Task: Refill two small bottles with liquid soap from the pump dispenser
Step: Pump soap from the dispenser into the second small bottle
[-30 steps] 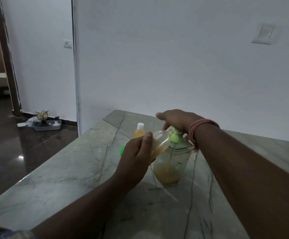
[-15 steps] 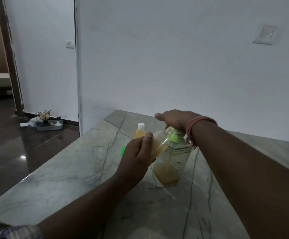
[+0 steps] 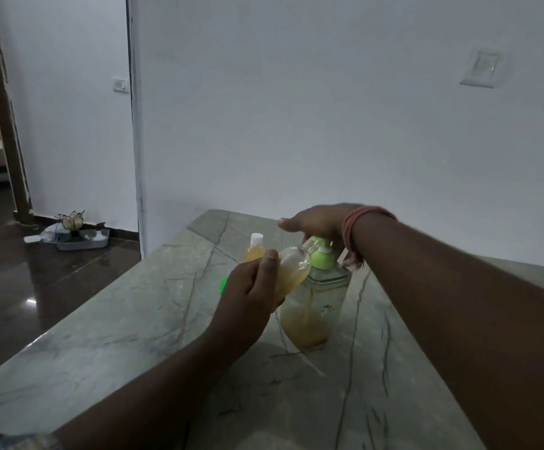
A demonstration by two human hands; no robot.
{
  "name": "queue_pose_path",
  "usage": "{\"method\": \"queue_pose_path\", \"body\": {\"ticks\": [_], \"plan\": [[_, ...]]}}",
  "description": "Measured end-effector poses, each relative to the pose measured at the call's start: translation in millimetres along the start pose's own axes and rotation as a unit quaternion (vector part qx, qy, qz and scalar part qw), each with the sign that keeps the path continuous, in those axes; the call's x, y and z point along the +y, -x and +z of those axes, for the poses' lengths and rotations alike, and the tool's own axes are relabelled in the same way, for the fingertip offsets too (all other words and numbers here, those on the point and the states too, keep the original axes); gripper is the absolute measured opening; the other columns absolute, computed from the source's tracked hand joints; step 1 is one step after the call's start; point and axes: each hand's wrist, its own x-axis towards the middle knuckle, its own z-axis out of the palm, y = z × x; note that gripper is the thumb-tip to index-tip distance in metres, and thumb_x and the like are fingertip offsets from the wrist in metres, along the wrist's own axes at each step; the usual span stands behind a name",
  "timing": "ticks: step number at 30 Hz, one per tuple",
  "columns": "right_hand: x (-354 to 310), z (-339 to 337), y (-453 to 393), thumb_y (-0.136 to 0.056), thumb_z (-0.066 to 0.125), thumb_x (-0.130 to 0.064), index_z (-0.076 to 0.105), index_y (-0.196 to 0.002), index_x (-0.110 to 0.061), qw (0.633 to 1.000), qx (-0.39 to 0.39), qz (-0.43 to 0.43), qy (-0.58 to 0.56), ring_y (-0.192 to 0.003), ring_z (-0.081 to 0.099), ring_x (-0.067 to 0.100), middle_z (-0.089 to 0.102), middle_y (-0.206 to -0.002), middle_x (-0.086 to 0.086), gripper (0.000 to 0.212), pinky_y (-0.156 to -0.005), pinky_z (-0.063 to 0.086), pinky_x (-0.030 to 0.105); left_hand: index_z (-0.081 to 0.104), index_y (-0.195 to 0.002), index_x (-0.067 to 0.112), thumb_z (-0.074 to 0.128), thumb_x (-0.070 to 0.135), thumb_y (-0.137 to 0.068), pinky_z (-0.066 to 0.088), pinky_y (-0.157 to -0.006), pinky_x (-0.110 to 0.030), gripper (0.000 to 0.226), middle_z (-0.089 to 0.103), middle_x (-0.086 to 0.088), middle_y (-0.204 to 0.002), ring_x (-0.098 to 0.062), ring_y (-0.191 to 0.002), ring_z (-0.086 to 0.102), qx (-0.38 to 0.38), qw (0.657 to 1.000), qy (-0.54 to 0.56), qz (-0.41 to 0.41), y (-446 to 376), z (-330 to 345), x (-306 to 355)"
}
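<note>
- Left hand (image 3: 247, 293), centre of frame, closed around a small clear bottle (image 3: 291, 271), tilted with its open mouth against the green pump nozzle (image 3: 321, 251).
- Right hand (image 3: 319, 222), above the pump dispenser (image 3: 312, 306), pressing down on the pump head; fingers curled over it, exact closure hard to tell.
- Held bottle roughly half full of amber soap: second fill judged under way, not finished.
- Capped small bottle (image 3: 255, 250) standing behind, full of amber liquid: judged done.
- Green cap (image 3: 223, 284) lying on the marble counter (image 3: 118, 319) just left of the left hand, not yet screwed on.
- Dispenser nearly drained, soap only at its bottom.
</note>
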Motion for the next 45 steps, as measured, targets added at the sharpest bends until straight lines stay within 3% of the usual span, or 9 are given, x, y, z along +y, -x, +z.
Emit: {"method": "queue_pose_path", "body": {"ticks": [5,9,13,16,22,30,35,41,45], "plan": [[9,6,-7,-0.095,0.037,-0.055,0.053,-0.132,-0.013,0.998,0.051,-0.023,-0.015,-0.115,0.049,0.029,0.048,-0.14,0.009,0.058,-0.083,0.034,0.034,0.062,-0.08,0.006,0.038,0.033,-0.109,0.04,-0.045,-0.011,0.047,0.056,-0.009,-0.067,-0.003,-0.053,0.055,0.005,1.0,0.0,0.001,-4,1,-5],[6,7,-5,-0.095,0.045,-0.047,0.057,-0.124,-0.008,0.999,0.036,-0.008,-0.015,-0.101,0.051,0.024,0.053,-0.135,0.011,0.049,-0.086,0.038,0.032,0.064,-0.079,0.006,0.039,0.034,-0.108,0.04,-0.045,-0.012,0.047,0.058,-0.006,-0.066,-0.003,-0.052,0.056,0.009,1.0,-0.005,-0.004,-1,1,-4],[2,2,1,-0.092,0.046,-0.055,0.052,-0.131,-0.01,0.999,0.016,0.011,-0.032,-0.102,0.058,0.029,0.055,-0.131,0.013,0.06,-0.084,0.047,0.036,0.064,-0.079,0.006,0.039,0.034,-0.107,0.041,-0.046,-0.011,0.047,0.058,-0.01,-0.066,-0.003,-0.051,0.056,0.008,1.0,-0.005,-0.003,0,1,2],[-2,3,4,-0.094,0.035,-0.061,0.057,-0.127,-0.016,0.998,0.062,-0.017,0.022,-0.111,0.054,0.027,0.05,-0.138,0.007,0.06,-0.079,0.038,0.032,0.063,-0.075,0.013,0.04,0.033,-0.107,0.04,-0.045,-0.01,0.045,0.057,-0.006,-0.065,-0.003,-0.051,0.056,0.012,1.0,-0.003,-0.001,0,0,2],[4,8,-3,-0.09,0.05,-0.051,0.06,-0.115,-0.012,0.999,0.042,0.013,-0.013,-0.088,0.051,0.023,0.059,-0.122,0.007,0.047,-0.079,0.041,0.033,0.06,-0.069,0.007,0.039,0.031,-0.108,0.037,-0.043,-0.013,0.05,0.055,-0.016,-0.059,-0.005,-0.047,0.05,0.012,1.0,-0.018,0.011,1,0,3],[8,7,-6,-0.09,0.047,-0.054,0.06,-0.122,-0.014,0.998,0.051,0.003,-0.046,-0.092,0.05,0.021,0.055,-0.129,0.008,0.053,-0.077,0.036,0.034,0.061,-0.071,0.016,0.039,0.033,-0.108,0.039,-0.044,-0.012,0.046,0.055,0.0,-0.059,-0.003,-0.05,0.054,0.015,1.0,-0.009,0.009,-2,0,-1],[6,6,-4,-0.091,0.051,-0.049,0.057,-0.125,-0.009,0.998,0.039,0.005,-0.045,-0.093,0.054,0.024,0.057,-0.113,0.006,0.052,-0.08,0.042,0.034,0.062,-0.077,0.002,0.037,0.03,-0.109,0.039,-0.044,-0.012,0.049,0.055,-0.023,-0.068,-0.006,-0.051,0.053,0.008,1.0,0.0,0.007,0,1,0],[5,5,-3,-0.089,0.044,-0.061,0.061,-0.12,-0.016,0.998,0.055,0.001,-0.036,-0.097,0.054,0.026,0.055,-0.13,0.008,0.058,-0.077,0.042,0.036,0.062,-0.073,0.017,0.039,0.034,-0.108,0.041,-0.045,-0.011,0.045,0.057,0.002,-0.062,-0.003,-0.052,0.057,0.014,1.0,0.0,0.001,-1,1,0],[11,9,-6,-0.087,0.053,-0.053,0.057,-0.125,-0.012,0.994,0.047,0.031,-0.09,-0.085,0.053,0.023,0.056,-0.119,0.01,0.055,-0.069,0.041,0.033,0.063,-0.076,0.011,0.038,0.034,-0.108,0.04,-0.044,-0.011,0.047,0.058,-0.004,-0.064,-0.004,-0.051,0.056,0.011,1.0,-0.017,0.006,-2,1,-1]]}}
